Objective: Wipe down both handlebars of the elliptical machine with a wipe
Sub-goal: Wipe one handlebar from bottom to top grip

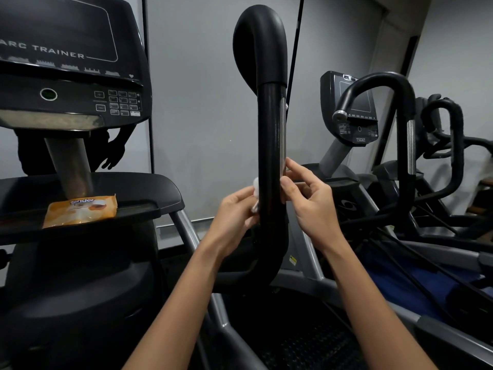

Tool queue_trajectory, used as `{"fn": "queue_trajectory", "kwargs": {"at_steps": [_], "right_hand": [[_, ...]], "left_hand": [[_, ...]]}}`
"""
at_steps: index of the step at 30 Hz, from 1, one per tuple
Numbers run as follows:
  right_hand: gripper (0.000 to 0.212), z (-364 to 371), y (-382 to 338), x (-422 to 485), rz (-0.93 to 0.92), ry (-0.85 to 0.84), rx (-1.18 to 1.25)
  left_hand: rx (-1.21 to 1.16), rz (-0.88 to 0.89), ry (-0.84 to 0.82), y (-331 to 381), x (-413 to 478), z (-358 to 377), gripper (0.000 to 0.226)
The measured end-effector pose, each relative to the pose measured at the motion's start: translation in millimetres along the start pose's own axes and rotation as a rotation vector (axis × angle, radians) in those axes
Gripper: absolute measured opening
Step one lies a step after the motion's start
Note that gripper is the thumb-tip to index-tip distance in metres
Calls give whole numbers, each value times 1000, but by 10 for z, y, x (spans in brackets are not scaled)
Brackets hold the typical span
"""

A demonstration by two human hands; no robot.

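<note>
Now wipe (255, 192) against handlebar (269, 145); pack (80, 211) on tray (152, 186).

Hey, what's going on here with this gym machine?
A person is wiping the upright black handlebar of an Arc Trainer machine. Their left hand holds a white wipe against the bar's left side, while the right hand touches its right side with thumb and fingertips. An orange pack of wipes lies on the console tray.

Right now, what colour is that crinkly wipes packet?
Orange and white plastic wipes packet; head view.
</note>
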State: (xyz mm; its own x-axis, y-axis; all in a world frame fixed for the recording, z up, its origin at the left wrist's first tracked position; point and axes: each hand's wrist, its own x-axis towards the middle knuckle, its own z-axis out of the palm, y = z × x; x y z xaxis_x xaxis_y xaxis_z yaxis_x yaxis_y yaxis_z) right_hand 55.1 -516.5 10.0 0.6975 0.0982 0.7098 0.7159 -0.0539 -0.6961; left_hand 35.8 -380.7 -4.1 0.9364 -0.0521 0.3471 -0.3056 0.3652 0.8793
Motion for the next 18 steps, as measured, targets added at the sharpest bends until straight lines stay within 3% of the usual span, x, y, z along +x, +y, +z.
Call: {"fn": "queue_trajectory", "kwargs": {"at_steps": [3,6,10,12,15,18], "right_hand": [[38,8,8,-3,7,7,-12],[38,11,5,-6,11,14,-12],[37,29,-2,-7,14,31,-4],[37,34,-2,-8,14,34,-1],[37,24,-5,-14,9,24,0],[36,25,-20,-18,5,24,10]], "left_hand": [[118,129,184,53,-94,111,21],[218,369,427,120,-137,259,24],[375,594,509,-132,-306,331,27],[333,558,540,-309,-328,273,27],[169,329,443,-376,-259,202,21],[91,333,415,-210,-176,258,24]]}}
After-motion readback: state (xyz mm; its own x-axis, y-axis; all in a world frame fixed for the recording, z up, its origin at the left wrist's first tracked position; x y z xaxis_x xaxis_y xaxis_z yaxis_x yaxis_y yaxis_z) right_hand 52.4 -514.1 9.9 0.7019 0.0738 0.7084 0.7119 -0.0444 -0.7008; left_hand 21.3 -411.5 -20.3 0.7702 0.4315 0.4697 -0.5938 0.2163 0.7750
